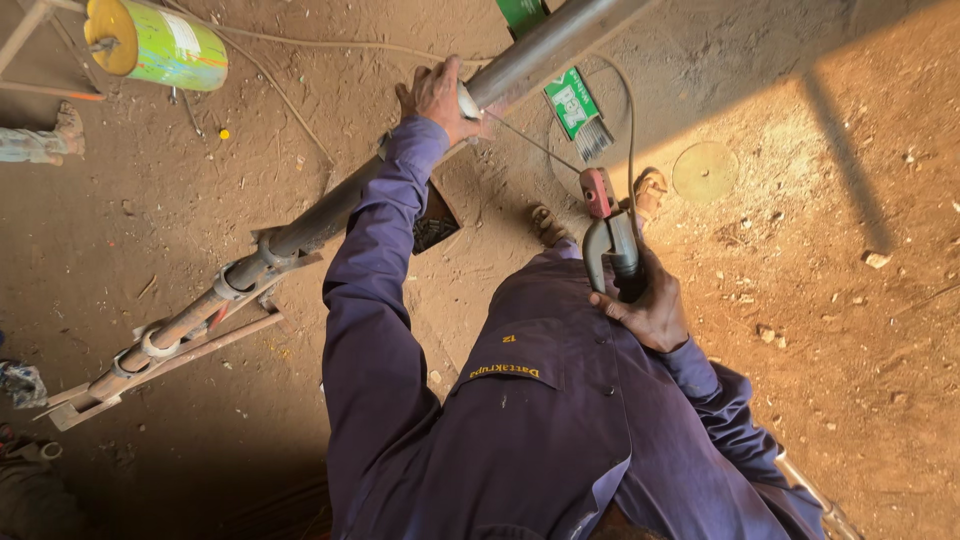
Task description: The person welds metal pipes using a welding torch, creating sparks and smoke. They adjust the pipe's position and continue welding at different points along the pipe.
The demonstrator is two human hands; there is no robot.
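My left hand (pixel 438 98) grips a long grey steel pipe (pixel 320 220) that runs diagonally from lower left to upper right above the dirt floor. My right hand (pixel 650 305) holds a welding electrode holder (pixel 608 235) with red jaws close to my chest. A thin rod (pixel 530 140) runs from its jaws up to the pipe, beside my left hand. I wear purple overalls, and both my sandalled feet show below the pipe.
Ring clamps and a flat bar (pixel 180 345) sit at the pipe's lower left end. A green and yellow drum (pixel 155 45) lies at top left. A green box of rods (pixel 575 105), a round disc (pixel 705 170) and a dark rectangular object (pixel 437 225) lie on the ground. Another person's foot (pixel 45 140) shows at the left.
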